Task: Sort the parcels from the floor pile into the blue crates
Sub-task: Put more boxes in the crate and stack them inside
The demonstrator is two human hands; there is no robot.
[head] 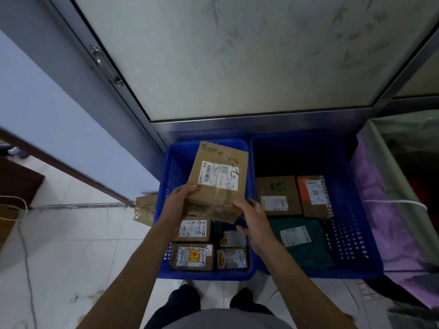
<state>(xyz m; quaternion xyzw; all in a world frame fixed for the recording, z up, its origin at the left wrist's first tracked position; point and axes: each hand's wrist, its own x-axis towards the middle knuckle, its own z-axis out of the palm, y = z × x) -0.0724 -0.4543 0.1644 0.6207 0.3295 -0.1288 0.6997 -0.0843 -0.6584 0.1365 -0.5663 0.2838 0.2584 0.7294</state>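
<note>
Two blue crates stand side by side against a metal door frame. Over the left crate [169,176] I hold a brown cardboard parcel [219,172] with a white label and handwritten "2-2". My left hand [177,203] grips its near left corner and my right hand [253,216] holds its near right edge. Below it in the left crate lie several small boxes, two marked "4-4" [193,256]. The right crate [351,233] holds two brown boxes [276,194] and a dark green bag [301,241].
A flat brown parcel [145,210] leans on the floor left of the left crate. A frosted glass door [237,55] rises behind the crates. A purple-lined bin [380,198] stands at the right. A white cord [22,233] trails over the tiled floor at the left.
</note>
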